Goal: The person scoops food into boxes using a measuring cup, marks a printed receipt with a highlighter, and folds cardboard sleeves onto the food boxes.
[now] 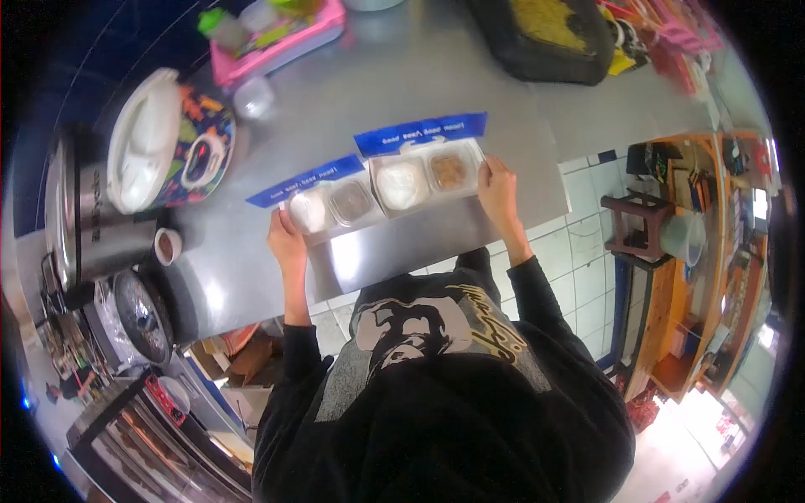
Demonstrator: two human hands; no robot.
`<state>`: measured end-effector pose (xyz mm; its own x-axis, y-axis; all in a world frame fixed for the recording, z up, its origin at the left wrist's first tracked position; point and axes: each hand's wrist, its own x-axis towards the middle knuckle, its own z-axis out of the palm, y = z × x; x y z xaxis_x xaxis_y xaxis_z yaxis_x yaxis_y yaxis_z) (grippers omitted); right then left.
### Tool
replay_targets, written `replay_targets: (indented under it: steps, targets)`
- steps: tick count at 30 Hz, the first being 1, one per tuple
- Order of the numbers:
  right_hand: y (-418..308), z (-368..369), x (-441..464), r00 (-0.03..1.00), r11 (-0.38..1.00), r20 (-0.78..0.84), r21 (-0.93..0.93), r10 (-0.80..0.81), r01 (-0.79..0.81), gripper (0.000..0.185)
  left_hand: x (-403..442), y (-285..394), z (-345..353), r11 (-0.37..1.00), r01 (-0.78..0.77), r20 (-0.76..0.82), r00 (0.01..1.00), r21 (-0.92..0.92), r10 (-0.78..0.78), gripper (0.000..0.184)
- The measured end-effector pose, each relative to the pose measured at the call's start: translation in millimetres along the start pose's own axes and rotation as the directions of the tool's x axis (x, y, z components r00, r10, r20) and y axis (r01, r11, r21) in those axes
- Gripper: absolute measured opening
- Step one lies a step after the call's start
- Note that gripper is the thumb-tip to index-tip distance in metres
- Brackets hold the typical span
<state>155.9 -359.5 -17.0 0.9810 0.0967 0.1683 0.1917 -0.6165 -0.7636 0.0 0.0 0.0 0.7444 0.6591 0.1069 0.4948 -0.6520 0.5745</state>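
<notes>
Two open white food boxes stand side by side near the counter's front edge, their blue printed lids raised at the back. In the left box (345, 227) sit a white round packet (309, 211) and a clear tub of brownish food (350, 203). The right box (429, 204) has a similar white packet (401, 184) and a clear tub of brown chunks (451, 170). My left hand (287, 239) is closed on the left box's outer side. At the far end, my right hand (498, 189) grips the right box's outer side.
A metal counter (277, 101) carries a pink basket (281, 50), a clear cup (254, 98), a black tray of yellow food (545, 38) and a white-lidded container (151, 147). A small brown-filled cup (168, 246) sits left. A brown stool (635, 226) stands right.
</notes>
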Motion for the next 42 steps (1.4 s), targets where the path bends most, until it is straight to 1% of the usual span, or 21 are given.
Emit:
replay_targets:
  steps: [2, 3, 6, 9, 11, 13, 15, 17, 18, 20, 23, 24, 26, 27, 29, 31, 35, 37, 38, 40, 42]
  targets:
    - [19.2, -47.8, -6.9, 0.991, 0.991, 0.021, 0.006, 0.130, -0.131, 0.016, -27.7, 24.5, 18.1, 0.995, -0.098, 0.029, 0.995, -0.010, 0.098, 0.023]
    - [-3.5, 55.0, 57.1, 0.993, 0.981, -0.059, 0.171, 0.106, -0.095, 0.016, 93.0, 4.4, -3.5, 0.972, -0.220, -0.067, 0.972, 0.086, 0.226, 0.023]
    - [48.5, -21.1, 47.2, 0.997, 0.992, 0.010, -0.106, 0.071, -0.069, 0.015, 24.5, 37.3, 55.7, 0.993, -0.109, 0.098, 0.989, -0.050, 0.114, 0.022]
    - [111.9, -72.4, 84.6, 1.000, 0.997, -0.015, -0.077, -0.010, 0.009, 0.015, 9.7, 106.7, 101.2, 0.988, -0.114, 0.157, 0.979, -0.106, 0.130, 0.020]
    - [155.1, -95.0, 116.0, 0.984, 0.976, -0.020, -0.134, -0.175, 0.171, 0.015, 5.7, 136.3, 135.5, 0.980, -0.103, 0.187, 0.973, -0.168, 0.134, 0.018]
    - [176.1, -99.4, 138.7, 0.986, 0.982, -0.015, -0.087, -0.167, 0.165, 0.016, 10.6, 157.5, 147.2, 0.982, -0.090, 0.193, 0.974, -0.166, 0.122, 0.018]
    - [179.1, -46.7, 161.9, 0.988, 0.986, 0.023, -0.065, -0.153, 0.154, 0.017, 42.9, 118.6, 165.7, 0.983, -0.042, 0.218, 0.973, -0.178, 0.080, 0.018]
    - [202.7, -63.1, 198.8, 0.988, 0.988, 0.021, -0.024, -0.152, 0.153, 0.019, 61.5, 154.1, 184.3, 0.962, -0.097, 0.200, 0.968, -0.255, 0.150, 0.019]
    - [239.4, -111.2, 212.0, 0.990, 0.989, -0.006, 0.010, -0.144, 0.144, 0.019, 44.2, 212.3, 198.8, 0.978, -0.104, 0.251, 0.957, -0.181, 0.148, 0.023]
    - [276.8, -196.3, 232.3, 0.993, 0.999, 0.114, -0.031, -0.012, 0.016, 0.022, 11.0, 266.3, 249.0, 0.954, -0.078, 0.262, 0.952, -0.289, 0.157, 0.027]
    - [272.4, -231.5, 244.3, 0.969, 0.986, 0.189, -0.078, 0.160, -0.147, 0.031, 9.9, 285.2, 262.3, 0.937, 0.051, 0.381, 0.920, -0.347, 0.091, 0.037]
    - [276.5, -234.8, 249.2, 0.972, 0.987, 0.183, -0.074, 0.151, -0.139, 0.031, 14.7, 280.4, 271.4, 0.743, 0.326, 0.393, 0.915, -0.584, -0.092, 0.039]
    - [286.3, -239.0, 251.4, 0.962, 0.970, 0.148, 0.057, 0.228, -0.238, 0.038, 42.6, 257.5, 276.7, 0.051, 0.643, 0.598, 0.736, -0.764, -0.318, 0.047]
    - [285.7, -241.7, 249.9, 0.963, 0.971, 0.148, 0.058, 0.224, -0.234, 0.038, 60.4, 248.7, 275.5, 0.049, 0.641, 0.596, 0.738, -0.766, -0.317, 0.047]
    - [282.4, -251.8, 234.6, 0.959, 0.931, 0.054, 0.229, 0.278, -0.283, 0.041, 79.8, 239.0, 272.4, -0.586, 0.546, 0.801, 0.413, -0.599, -0.433, 0.045]
    - [269.2, -264.1, 221.6, 0.952, 0.915, 0.071, 0.263, 0.299, -0.307, 0.040, 90.2, 237.5, 279.0, -0.615, 0.549, 0.824, 0.396, -0.566, -0.405, 0.039]
    - [227.5, -277.2, 208.0, 0.963, 0.921, 0.080, 0.284, 0.256, -0.268, 0.037, 120.2, 246.6, 281.9, -0.402, 0.704, 0.807, 0.457, -0.586, -0.375, 0.017]
    - [204.2, -281.5, 210.6, 0.971, 0.929, 0.072, 0.282, 0.227, -0.238, 0.036, 134.9, 233.3, 299.1, -0.562, 0.700, 0.898, 0.333, -0.441, -0.289, 0.013]
    - [190.3, -281.1, 215.1, 0.977, 0.937, 0.067, 0.277, 0.201, -0.212, 0.035, 135.9, 229.3, 298.7, -0.562, 0.699, 0.897, 0.339, -0.443, -0.285, 0.013]
    - [163.9, -278.4, 228.5, 0.993, 0.957, 0.050, 0.265, 0.108, -0.118, 0.034, 117.3, 247.4, 271.4, -0.349, 0.801, 0.869, 0.401, -0.486, -0.288, 0.016]
    - [122.3, -270.2, 247.5, 1.000, 0.975, 0.026, 0.223, 0.008, -0.014, 0.028, 112.2, 281.2, 228.0, -0.321, 0.776, 0.836, 0.467, -0.544, -0.288, 0.018]
